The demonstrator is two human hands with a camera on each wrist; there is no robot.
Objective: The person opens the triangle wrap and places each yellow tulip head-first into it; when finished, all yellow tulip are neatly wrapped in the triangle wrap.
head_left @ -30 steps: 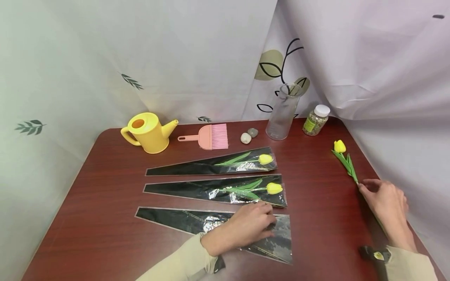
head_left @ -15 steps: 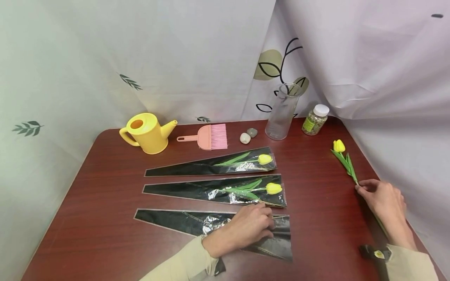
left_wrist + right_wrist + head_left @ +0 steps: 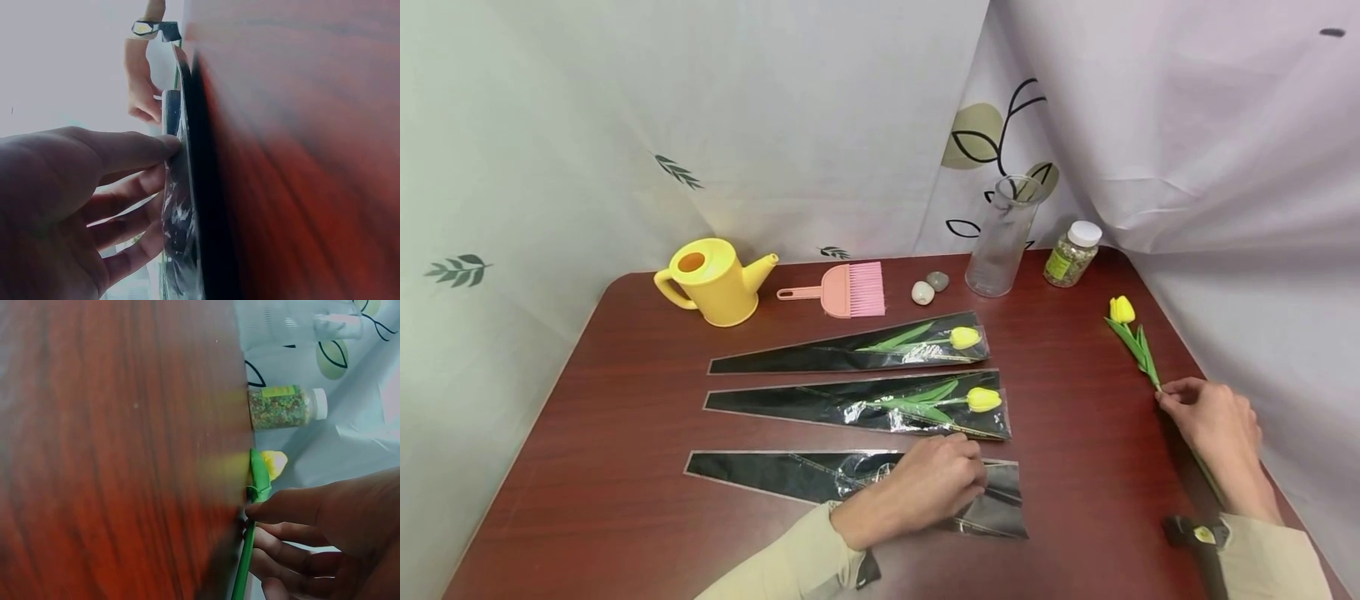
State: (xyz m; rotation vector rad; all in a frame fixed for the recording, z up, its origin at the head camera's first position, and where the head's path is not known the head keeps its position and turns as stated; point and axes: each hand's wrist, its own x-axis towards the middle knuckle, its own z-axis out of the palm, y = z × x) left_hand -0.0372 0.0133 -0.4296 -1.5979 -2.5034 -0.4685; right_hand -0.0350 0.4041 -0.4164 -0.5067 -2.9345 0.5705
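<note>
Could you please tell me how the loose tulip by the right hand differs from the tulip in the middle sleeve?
The loose tulip lies bare on the table; the middle tulip is wrapped in a clear-and-black sleeve. The loose tulip lies near the right edge with its bloom pointing away; the middle tulip lies crosswise, bloom to the right. The right hand pinches the loose tulip's stem; no hand touches the middle tulip. Both have yellow blooms and green leaves.

Soft, even light throughout; the head view is sharp with bowed edges, both wrist views blurred.
</note>
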